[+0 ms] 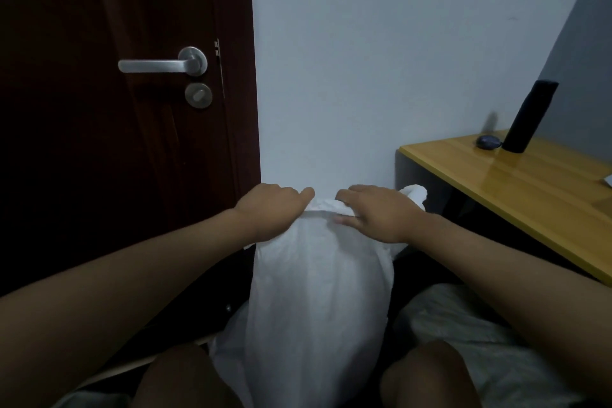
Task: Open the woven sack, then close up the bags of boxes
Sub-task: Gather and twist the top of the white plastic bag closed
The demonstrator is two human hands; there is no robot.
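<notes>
A full white woven sack [314, 295] stands upright between my knees, its top edge bunched and folded. My left hand [270, 212] grips the sack's top at its left corner, fingers curled over the rim. My right hand [377, 214] holds the top at the right, thumb under the folded edge and fingers over it. A loose flap of the sack [414, 195] sticks up behind my right hand. What the sack holds is hidden.
A dark wooden door [126, 109] with a metal lever handle [165, 64] is at the left, a pale wall ahead. A yellow-topped desk [516, 189] at the right carries a black cylinder [530, 116] and a small dark object [488, 142]. Pale crumpled plastic [463, 334] lies by my right knee.
</notes>
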